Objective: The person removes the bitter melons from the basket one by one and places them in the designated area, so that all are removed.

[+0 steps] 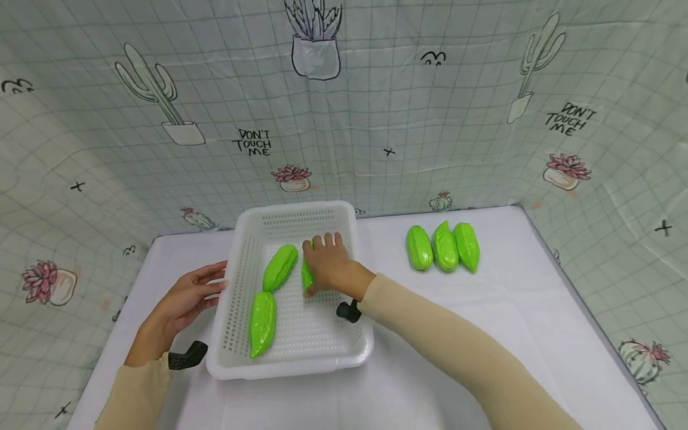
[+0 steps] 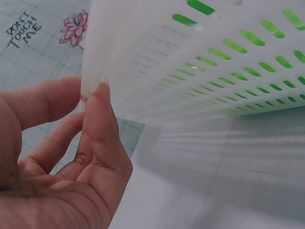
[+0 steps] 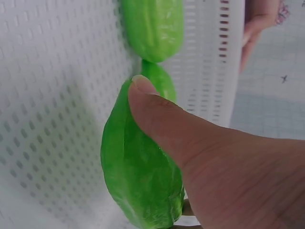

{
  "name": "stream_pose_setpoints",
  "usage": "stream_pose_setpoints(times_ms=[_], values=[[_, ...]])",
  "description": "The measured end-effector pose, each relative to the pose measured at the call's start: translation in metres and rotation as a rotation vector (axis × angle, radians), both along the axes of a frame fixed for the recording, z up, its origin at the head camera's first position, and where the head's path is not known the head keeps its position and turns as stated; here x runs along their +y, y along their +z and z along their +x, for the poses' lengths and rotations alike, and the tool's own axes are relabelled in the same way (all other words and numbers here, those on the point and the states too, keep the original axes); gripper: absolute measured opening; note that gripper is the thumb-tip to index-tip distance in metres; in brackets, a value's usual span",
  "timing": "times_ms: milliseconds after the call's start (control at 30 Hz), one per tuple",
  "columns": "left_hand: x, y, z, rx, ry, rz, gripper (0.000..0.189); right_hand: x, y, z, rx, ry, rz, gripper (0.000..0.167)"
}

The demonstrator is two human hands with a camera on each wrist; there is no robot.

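Note:
My right hand (image 1: pixel 326 263) is inside the white perforated basket (image 1: pixel 290 371), fingers over a glossy, ridged green fruit (image 3: pixel 138 167). In the right wrist view the thumb lies along that fruit; most of the other fingers are hidden. Two similar green fruits, an upper one (image 1: pixel 280 267) and a lower one (image 1: pixel 263 324), lie along the basket's left side. My left hand (image 1: pixel 185 298) is at the basket's left rim. In the left wrist view its thumb and a finger meet at the edge (image 2: pixel 93 62) as if pinching it.
Three more green fruits, the left one (image 1: pixel 419 248), the middle one (image 1: pixel 445 246) and the right one (image 1: pixel 466 246), lie side by side right of the basket. They rest on a white table (image 1: pixel 430 346). A patterned curtain (image 1: pixel 344 119) closes off the back and sides.

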State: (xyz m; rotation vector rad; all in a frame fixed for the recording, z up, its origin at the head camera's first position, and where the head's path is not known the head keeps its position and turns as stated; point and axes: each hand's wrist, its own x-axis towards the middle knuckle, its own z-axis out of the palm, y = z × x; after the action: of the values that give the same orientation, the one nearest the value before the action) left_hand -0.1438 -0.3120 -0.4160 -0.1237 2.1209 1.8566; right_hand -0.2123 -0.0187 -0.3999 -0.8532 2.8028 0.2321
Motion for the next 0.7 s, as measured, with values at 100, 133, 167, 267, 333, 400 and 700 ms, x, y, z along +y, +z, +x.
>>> stream_pose_setpoints(times_ms=[100, 133, 167, 267, 333, 400, 700], values=[[0.0, -0.001, 0.0, -0.001, 0.0, -0.002, 0.072, 0.004, 0.006, 0.002, 0.01, 0.005, -0.021, 0.119], [0.0, -0.001, 0.0, 0.0, 0.001, -0.004, 0.072, 0.005, 0.007, 0.003, 0.012, 0.006, -0.033, 0.119], [0.0, -0.001, 0.001, 0.0, 0.001, -0.005, 0.072, 0.007, 0.009, 0.003, 0.015, 0.008, -0.045, 0.119], [0.0, -0.001, 0.0, -0.002, 0.001, -0.004, 0.072, 0.013, 0.014, 0.006, 0.029, 0.007, -0.079, 0.119], [0.0, -0.001, 0.001, -0.003, 0.001, -0.003, 0.072, 0.018, 0.016, 0.006, 0.03, 0.005, -0.101, 0.119], [0.0, -0.001, 0.001, -0.005, 0.001, 0.0, 0.072, 0.023, 0.019, 0.007, 0.032, -0.002, -0.126, 0.12], [0.0, -0.001, 0.0, -0.003, -0.002, 0.012, 0.072, 0.053, 0.032, 0.004, 0.018, -0.051, -0.242, 0.118]])
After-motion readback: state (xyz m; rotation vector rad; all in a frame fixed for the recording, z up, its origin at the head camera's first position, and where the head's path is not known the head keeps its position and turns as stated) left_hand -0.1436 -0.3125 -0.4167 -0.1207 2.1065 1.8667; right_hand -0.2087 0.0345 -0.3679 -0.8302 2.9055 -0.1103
